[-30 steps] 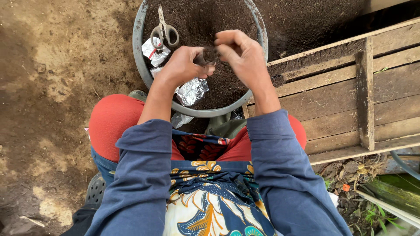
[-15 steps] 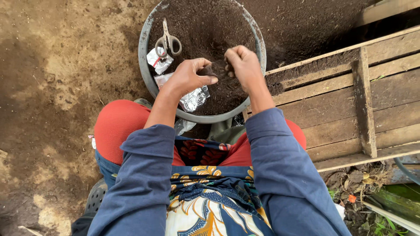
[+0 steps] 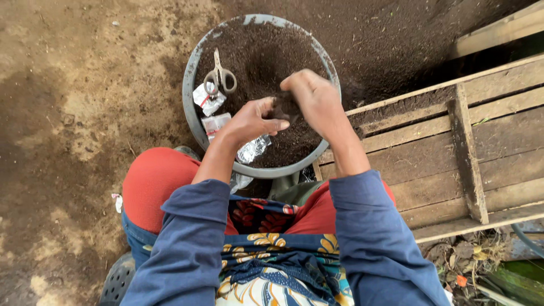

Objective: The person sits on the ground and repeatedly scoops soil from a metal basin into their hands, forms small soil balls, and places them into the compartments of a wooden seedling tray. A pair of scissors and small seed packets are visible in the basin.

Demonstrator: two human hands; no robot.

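Note:
A round grey basin (image 3: pixel 191 116) full of dark soil (image 3: pixel 266 54) stands on the ground in front of my knees. Over its middle, my left hand (image 3: pixel 254 120) and my right hand (image 3: pixel 313 99) meet around a small dark lump of soil (image 3: pixel 283 107). The left hand pinches it between thumb and fingers, and the right hand's fingers curl down onto it from the other side. A pair of grey-handled scissors (image 3: pixel 219 73) lies on the soil at the basin's left, beside silver foil packets (image 3: pixel 205 97).
A wooden pallet (image 3: pixel 453 147) with soil on its slats lies to the right. Loose dark soil (image 3: pixel 391 39) is heaped beyond the basin. Bare brown ground (image 3: pixel 79 102) spreads to the left. A crumpled foil wrapper (image 3: pixel 254 148) lies near the basin's front rim.
Both hands have dropped lower and closer to me over the basin, still working the same dark lump. The camera has tilted, so the basin sits lower in view.

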